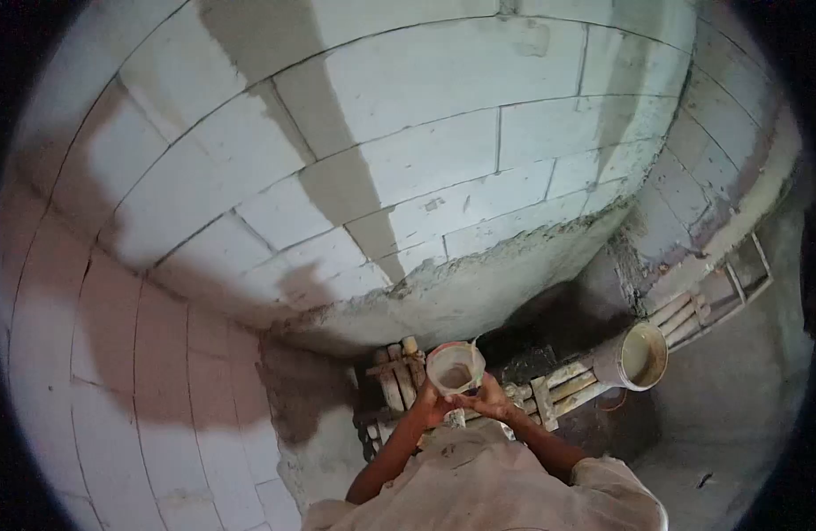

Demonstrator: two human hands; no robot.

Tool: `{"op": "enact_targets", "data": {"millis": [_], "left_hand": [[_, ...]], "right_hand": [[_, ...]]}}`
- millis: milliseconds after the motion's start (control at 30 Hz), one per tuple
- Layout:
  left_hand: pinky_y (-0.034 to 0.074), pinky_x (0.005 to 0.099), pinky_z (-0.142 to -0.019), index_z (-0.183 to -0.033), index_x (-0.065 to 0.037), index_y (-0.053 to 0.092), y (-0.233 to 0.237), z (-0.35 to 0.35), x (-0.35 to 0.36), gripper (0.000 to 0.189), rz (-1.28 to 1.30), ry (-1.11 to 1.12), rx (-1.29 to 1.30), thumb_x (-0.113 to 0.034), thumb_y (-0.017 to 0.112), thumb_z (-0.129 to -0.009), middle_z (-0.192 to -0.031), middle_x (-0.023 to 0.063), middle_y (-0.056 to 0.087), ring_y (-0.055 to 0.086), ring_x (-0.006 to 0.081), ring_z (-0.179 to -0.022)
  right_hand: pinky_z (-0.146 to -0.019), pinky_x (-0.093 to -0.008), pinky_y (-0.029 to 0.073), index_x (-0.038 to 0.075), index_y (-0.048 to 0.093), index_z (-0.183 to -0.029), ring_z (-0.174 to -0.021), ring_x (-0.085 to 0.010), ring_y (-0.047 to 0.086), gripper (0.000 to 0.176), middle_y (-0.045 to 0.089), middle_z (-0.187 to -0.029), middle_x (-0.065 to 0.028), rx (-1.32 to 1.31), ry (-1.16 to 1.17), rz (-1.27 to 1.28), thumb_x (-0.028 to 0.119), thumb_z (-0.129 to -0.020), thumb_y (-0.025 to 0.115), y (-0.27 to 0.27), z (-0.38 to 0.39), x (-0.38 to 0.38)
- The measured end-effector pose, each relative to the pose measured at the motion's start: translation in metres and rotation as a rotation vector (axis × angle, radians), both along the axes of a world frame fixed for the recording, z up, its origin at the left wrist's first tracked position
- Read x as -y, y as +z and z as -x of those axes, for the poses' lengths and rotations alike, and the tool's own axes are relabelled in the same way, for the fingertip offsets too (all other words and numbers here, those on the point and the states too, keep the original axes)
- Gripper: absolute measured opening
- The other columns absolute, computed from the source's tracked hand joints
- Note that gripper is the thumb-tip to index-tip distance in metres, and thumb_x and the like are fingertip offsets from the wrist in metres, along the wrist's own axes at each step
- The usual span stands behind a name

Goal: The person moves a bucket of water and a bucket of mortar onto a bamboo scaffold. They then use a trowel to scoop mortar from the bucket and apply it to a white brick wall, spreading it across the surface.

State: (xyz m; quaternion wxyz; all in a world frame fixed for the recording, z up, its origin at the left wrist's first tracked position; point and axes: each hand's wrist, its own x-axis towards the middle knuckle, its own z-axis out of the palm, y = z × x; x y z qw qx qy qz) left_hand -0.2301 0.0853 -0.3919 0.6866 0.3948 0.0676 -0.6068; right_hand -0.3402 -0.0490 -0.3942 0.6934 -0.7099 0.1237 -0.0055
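Close in front of my chest, both hands hold a small pale plastic tub (438,361) with its open top toward me. Something grey shows in the bottom of it. My left hand (432,407) is closed round the tub's lower left side. On the other side, my right hand (489,400) grips the lower right, its fingers wrapped beneath the rim. A platform of bamboo poles and boards (544,400) lies below the hands.
A bucket (608,365) holding cloudy liquid stands to the right on the poles. Ahead rises a pale block wall (425,80) with a rough plaster band (425,305) along its bottom. A ladder-like wooden frame (735,283) extends at the far right.
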Motion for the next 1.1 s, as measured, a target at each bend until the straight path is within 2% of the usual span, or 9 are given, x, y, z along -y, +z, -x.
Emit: {"op": "enact_targets", "data": {"millis": [233,267,367,500,567,700,800,900,1100], "left_hand": [[0.057,0.0360,-0.070,-0.131,-0.005,0.043,-0.025,-0.002,-0.016,0.044,-0.003,0.107,-0.018,-0.033,0.048,-0.098,-0.110,0.0093,0.059,0.064,0.0204,-0.087],[0.057,0.0360,-0.071,-0.131,-0.005,0.042,-0.040,-0.012,-0.020,0.044,0.366,-0.016,-0.291,-0.033,0.047,-0.098,-0.112,0.0086,0.058,0.064,0.0201,-0.085],[0.054,0.0375,-0.075,-0.132,-0.006,0.040,-0.051,-0.012,-0.026,0.047,0.029,-0.081,0.405,-0.037,0.046,-0.099,-0.108,0.0079,0.059,0.062,0.0207,-0.084],[0.050,0.0451,-0.079,-0.137,-0.008,0.037,-0.065,-0.013,-0.012,0.060,-0.252,-0.068,0.210,-0.054,0.042,-0.097,-0.099,0.0108,0.062,0.063,0.0243,-0.085],[0.051,0.0396,-0.078,-0.143,-0.004,0.032,-0.089,-0.014,-0.027,0.068,-0.395,-0.189,0.334,-0.049,0.049,-0.095,-0.131,0.0137,0.047,0.057,0.0221,-0.091],[0.047,0.0364,-0.046,-0.112,-0.008,0.053,-0.175,-0.040,-0.123,0.050,-0.363,-0.656,0.631,-0.054,0.039,-0.096,-0.073,0.0092,0.061,0.056,0.0203,-0.050],[0.047,0.0354,-0.053,-0.120,-0.012,0.050,-0.146,-0.020,-0.165,0.054,-1.086,-0.368,0.436,-0.057,0.037,-0.095,-0.084,0.0104,0.061,0.058,0.0182,-0.060],[0.048,0.0375,-0.060,-0.131,-0.020,0.043,-0.143,-0.013,-0.205,0.056,-1.175,-0.007,0.342,-0.061,0.040,-0.093,-0.092,0.0123,0.062,0.060,0.0204,-0.067],[0.050,0.0426,-0.070,-0.141,-0.024,0.030,-0.165,0.005,-0.154,0.057,-1.276,-0.033,0.295,-0.054,0.044,-0.095,-0.102,0.0139,0.062,0.062,0.0257,-0.074]], "right_hand": [[-0.099,-0.0383,0.044,0.005,0.029,-0.142,-0.119,-0.0203,0.049,0.091,0.051,-0.130,-0.0127,0.079,-0.105,-0.020,0.033,-0.074,0.083,0.026,-0.009,-0.022],[-0.101,-0.0390,0.042,0.005,0.023,-0.146,-0.121,-0.0211,0.047,0.099,0.048,-0.133,-0.0132,0.062,-0.084,0.006,0.035,-0.073,0.083,0.024,-0.010,-0.024],[-0.104,-0.0391,0.039,0.005,0.022,-0.147,-0.124,-0.0225,0.045,0.100,0.046,-0.135,-0.0135,0.213,-0.213,-0.125,0.036,-0.073,0.083,0.019,-0.009,-0.025],[-0.106,-0.0404,0.035,0.005,0.027,-0.145,-0.124,-0.0261,0.044,0.097,0.047,-0.132,-0.0139,0.139,-0.374,0.079,0.032,-0.071,0.084,-0.044,0.023,0.003],[-0.102,-0.0446,0.038,0.004,0.037,-0.137,-0.122,-0.0302,0.045,0.082,0.045,-0.131,-0.0170,0.022,-0.554,0.219,0.032,-0.074,0.081,-0.057,0.063,0.022],[-0.101,-0.0415,0.039,0.001,0.039,-0.134,-0.121,-0.0327,0.047,0.085,0.050,-0.125,-0.0200,-0.406,-0.982,0.314,0.028,-0.068,0.085,-0.085,0.178,0.051],[-0.094,-0.0445,0.044,0.006,0.037,-0.133,-0.116,-0.0376,0.052,0.084,0.052,-0.123,-0.0204,-0.700,-1.206,0.467,0.026,-0.066,0.084,-0.114,0.280,0.070],[-0.091,-0.0468,0.046,0.007,0.040,-0.130,-0.112,-0.0390,0.055,0.079,0.056,-0.116,-0.0184,-0.957,-1.299,0.593,0.026,-0.067,0.083,-0.125,0.342,0.111],[-0.095,-0.0503,0.043,0.005,0.042,-0.132,-0.121,-0.0367,0.046,0.072,0.050,-0.127,-0.0191,-0.993,-0.970,0.865,0.040,-0.077,0.073,-0.039,0.225,0.350]]}}
